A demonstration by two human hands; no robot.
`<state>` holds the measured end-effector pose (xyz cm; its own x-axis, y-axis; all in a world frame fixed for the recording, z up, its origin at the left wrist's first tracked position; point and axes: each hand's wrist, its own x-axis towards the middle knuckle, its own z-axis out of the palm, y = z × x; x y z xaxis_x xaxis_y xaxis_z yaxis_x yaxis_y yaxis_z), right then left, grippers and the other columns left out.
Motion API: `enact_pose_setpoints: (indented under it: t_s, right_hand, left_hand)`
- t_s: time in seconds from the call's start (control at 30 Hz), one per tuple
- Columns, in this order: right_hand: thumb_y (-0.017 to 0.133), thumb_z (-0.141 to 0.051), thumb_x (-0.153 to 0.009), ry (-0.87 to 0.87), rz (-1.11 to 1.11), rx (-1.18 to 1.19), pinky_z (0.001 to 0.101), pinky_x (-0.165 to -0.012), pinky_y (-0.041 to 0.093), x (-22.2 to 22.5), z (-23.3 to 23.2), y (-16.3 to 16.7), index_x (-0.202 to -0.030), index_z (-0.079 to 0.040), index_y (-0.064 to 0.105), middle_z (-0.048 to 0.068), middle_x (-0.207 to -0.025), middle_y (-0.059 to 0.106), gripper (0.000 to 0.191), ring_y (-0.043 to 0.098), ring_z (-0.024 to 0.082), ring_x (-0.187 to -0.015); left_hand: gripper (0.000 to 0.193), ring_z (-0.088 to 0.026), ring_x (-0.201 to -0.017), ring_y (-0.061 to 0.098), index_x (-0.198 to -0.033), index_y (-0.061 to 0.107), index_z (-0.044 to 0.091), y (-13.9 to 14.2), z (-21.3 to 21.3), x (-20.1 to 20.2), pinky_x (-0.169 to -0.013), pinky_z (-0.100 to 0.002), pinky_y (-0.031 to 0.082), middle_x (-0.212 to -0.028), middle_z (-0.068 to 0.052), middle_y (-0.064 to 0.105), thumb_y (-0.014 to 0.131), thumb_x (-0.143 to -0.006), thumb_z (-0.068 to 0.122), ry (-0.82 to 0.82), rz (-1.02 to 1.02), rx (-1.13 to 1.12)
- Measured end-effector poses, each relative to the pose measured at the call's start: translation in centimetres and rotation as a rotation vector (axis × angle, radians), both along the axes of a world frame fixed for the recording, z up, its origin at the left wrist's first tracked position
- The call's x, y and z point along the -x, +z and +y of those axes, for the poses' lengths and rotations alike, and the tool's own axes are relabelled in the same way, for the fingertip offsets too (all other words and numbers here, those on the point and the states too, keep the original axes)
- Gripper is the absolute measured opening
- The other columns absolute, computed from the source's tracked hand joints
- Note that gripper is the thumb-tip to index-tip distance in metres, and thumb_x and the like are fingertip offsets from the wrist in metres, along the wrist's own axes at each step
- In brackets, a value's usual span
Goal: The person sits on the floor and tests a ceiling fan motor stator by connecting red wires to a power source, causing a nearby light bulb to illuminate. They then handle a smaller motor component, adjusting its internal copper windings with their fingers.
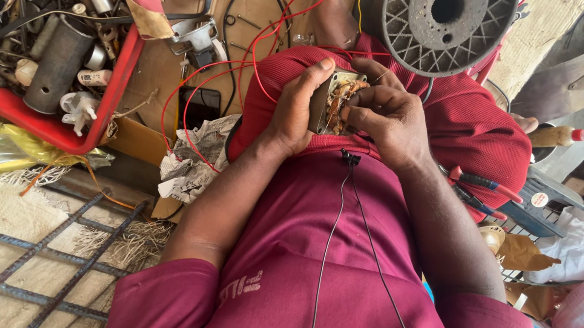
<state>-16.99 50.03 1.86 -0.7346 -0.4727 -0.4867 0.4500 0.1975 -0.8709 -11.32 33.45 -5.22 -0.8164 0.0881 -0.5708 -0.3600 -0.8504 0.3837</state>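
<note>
Both hands clasped the small coil block (336, 102): left hand (292, 107) gripping its stiff casing, right hand (388, 118) fingering fragile-looking copper windings.

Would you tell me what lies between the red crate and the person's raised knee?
In the head view, red wires, crumpled newspaper and cardboard lie between red crate and knee.

Single head camera, looking steeply down, close over lap.
</note>
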Motion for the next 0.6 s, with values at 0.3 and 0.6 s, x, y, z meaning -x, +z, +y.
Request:
enact_pose_setpoints:
  t_s: [0.3,0.6]
  right_hand:
    - [0.071,0.006,-0.081,-0.11,-0.076,0.083,0.0296,-0.092,0.055,-0.3,0.0,-0.9,-0.087,0.001,0.071,0.013,-0.151,0.051,0.007,0.062,0.016,-0.114]
    - [0.07,0.008,-0.082,-0.159,-0.113,0.193,0.0315,-0.102,0.051,-0.5,0.8,-1.8,-0.09,0.0,0.072,0.014,-0.15,0.052,0.011,0.06,0.018,-0.122]
  left_hand:
    - [0.036,-0.012,-0.088,0.066,-0.11,0.065,0.003,0.2,-0.1,0.0,-0.079,-0.03,0.056,-0.099,-0.006,0.068,0.058,-0.104,0.037,-0.031,0.01,0.064]
    - [0.034,-0.013,-0.088,0.067,-0.11,0.064,0.004,0.3,-0.1,0.2,-0.078,-0.031,0.058,-0.099,-0.007,0.068,0.059,-0.103,0.037,-0.055,-0.004,0.061]
